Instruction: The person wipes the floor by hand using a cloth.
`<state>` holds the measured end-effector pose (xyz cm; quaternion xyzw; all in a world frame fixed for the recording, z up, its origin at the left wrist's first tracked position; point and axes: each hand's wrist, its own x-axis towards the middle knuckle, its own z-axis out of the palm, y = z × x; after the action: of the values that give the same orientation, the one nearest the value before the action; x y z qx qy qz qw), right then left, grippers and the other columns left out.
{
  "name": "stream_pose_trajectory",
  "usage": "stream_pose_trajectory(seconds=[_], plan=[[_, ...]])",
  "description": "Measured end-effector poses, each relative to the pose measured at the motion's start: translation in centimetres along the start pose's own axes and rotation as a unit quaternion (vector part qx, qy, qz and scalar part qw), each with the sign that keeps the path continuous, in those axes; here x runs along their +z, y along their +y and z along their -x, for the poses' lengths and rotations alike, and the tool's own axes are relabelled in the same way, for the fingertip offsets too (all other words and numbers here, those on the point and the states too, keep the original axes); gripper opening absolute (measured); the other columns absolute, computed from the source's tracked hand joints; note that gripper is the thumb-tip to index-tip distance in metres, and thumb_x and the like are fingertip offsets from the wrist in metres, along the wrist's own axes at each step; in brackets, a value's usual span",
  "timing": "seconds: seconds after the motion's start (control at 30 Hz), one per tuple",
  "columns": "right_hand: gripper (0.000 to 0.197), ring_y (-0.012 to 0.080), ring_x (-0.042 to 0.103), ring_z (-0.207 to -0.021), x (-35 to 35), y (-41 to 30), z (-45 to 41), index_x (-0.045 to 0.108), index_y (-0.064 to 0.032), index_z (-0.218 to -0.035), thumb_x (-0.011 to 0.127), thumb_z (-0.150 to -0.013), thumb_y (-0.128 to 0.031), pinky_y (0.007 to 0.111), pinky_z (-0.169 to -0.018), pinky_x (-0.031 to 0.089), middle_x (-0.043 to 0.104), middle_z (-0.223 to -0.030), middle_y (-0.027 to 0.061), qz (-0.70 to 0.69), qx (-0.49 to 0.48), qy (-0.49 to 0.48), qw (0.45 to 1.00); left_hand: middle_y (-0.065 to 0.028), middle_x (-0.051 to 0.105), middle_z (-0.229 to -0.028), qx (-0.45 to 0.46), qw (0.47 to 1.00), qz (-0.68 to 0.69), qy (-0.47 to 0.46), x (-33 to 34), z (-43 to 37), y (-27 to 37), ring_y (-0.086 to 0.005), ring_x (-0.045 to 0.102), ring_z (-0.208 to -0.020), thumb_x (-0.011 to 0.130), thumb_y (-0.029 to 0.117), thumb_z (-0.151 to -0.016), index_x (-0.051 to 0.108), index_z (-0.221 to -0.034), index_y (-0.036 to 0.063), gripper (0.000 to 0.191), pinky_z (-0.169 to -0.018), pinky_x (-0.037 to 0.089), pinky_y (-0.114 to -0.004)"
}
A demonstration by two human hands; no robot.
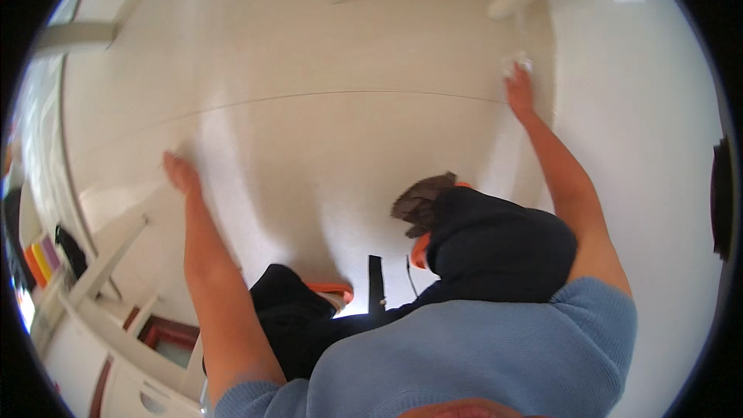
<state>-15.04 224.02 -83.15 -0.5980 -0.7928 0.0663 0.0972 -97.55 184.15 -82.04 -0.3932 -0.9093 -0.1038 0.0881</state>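
My right hand (520, 90) reaches far forward near the foot of the white wall, with a crumpled white tissue or cloth (524, 62) at its fingertips against the pale floor (348, 145). On the other side, my left hand (181, 173) is low over or on the floor; its fingers look curled, and whether it holds anything is unclear. A crumpled dark brown cloth or bag (422, 200) lies by my right knee, partly over an orange shoe (420, 251). Another orange shoe (334, 290) shows beside my left leg.
The white wall (638, 145) runs along the right. White furniture legs (511, 3) stand at the upper right, and another pale leg (78, 38) at the upper left. A white wooden chair or frame (125, 345) is at the lower left, near colourful items (42, 260).
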Motion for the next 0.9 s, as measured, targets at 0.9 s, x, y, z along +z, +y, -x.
stream_pose_trajectory(seconds=[0.9], plan=[[0.079, 0.0418, 0.023, -0.136, -3.0, -8.7, -2.7, 0.024, 0.0071, -0.141, 0.051, -0.088, -0.044, 0.045, -0.112, 0.021, 0.024, -0.145, 0.0291, -0.006, -0.108, -0.121, 0.987, -0.0089, 0.008, -0.156, 0.173, 0.943, 0.115, -0.26, 0.4, 6.1, 43.2, -0.0321, 0.003, -0.143, 0.039, 0.044, -0.096, 0.017, -0.148, 0.0108, 0.066, -0.114, 0.005, -0.048]])
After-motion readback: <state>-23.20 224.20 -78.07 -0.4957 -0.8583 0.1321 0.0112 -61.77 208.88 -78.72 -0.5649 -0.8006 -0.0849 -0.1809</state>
